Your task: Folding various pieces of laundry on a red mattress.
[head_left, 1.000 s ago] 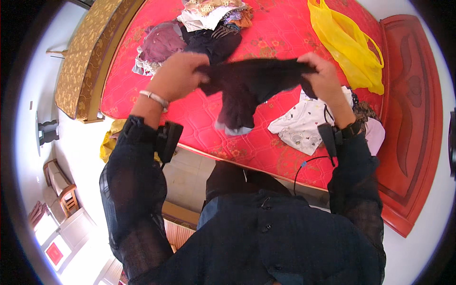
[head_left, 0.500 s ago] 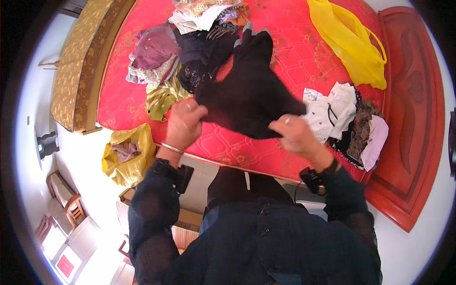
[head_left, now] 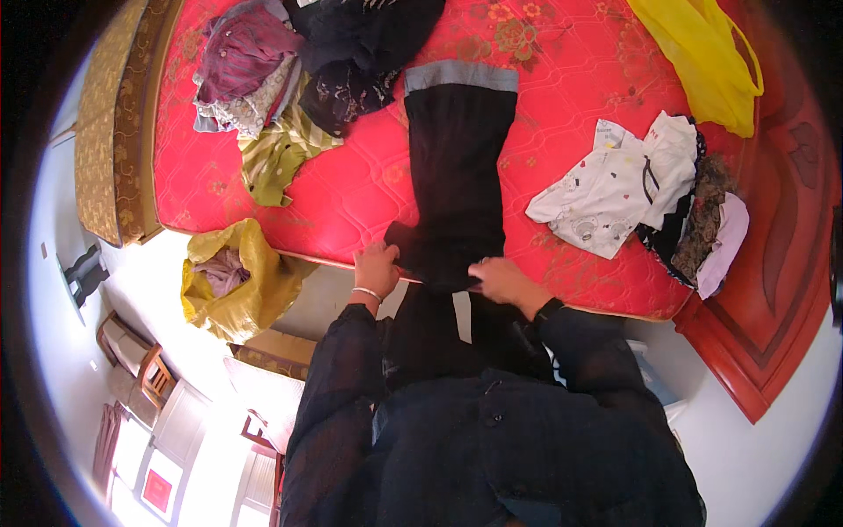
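A long black garment with a grey band (head_left: 454, 158) lies stretched over the red mattress (head_left: 335, 202), its near end at the bed's front edge. My left hand (head_left: 376, 268) pinches its near left corner, while my right hand (head_left: 500, 281) grips the near right corner. To the right lie white printed clothes (head_left: 588, 198) on a heap with brown lace (head_left: 707, 228) and pale pink fabric (head_left: 729, 237). Toward the back left are maroon clothes (head_left: 237, 57), black clothes (head_left: 360, 35) and olive green fabric (head_left: 277, 158).
A yellow sack of clothing (head_left: 255, 294) stands by the bed's front left. A yellow bag (head_left: 702, 57) lies at the back right, beside the red wooden headboard (head_left: 781, 237). A patterned mattress (head_left: 114, 158) stands at the left, with a chair (head_left: 136, 351) farther off.
The black garment went from held up between my hands to lying flat, grey band away from me. My hands have come down and toward me to the bed's front edge.
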`<state>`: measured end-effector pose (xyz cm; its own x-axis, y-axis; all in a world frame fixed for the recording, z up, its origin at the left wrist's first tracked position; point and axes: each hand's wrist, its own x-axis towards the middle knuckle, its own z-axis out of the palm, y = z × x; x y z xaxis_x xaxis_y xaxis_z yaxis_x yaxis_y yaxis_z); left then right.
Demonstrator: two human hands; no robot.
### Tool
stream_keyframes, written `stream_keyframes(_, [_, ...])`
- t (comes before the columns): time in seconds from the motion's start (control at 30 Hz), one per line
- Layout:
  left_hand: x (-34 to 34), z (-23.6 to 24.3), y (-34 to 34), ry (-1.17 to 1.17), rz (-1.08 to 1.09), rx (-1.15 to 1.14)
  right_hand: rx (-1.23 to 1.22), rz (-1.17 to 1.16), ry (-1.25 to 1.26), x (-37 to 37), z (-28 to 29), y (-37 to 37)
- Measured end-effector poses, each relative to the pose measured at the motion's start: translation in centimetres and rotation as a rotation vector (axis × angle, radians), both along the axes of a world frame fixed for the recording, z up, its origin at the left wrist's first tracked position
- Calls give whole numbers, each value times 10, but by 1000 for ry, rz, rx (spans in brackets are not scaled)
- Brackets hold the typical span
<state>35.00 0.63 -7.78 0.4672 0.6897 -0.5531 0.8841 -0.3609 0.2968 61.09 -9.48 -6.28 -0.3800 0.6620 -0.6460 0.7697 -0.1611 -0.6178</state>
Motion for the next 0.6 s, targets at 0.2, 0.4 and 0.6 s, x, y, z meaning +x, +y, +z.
stream_keyframes(0.2, [14, -9, 82, -196, 274, -13, 317, -59, -81, 57, 35, 149])
stream_keyframes(0.4, [48, -11, 149, -278, 366, 145, 802, -307, -239, 76, 38, 230])
stream_keyframes(0.6, [46, -26, 164, -325, 524, 14, 643, -487, -167, 56, -18, 187])
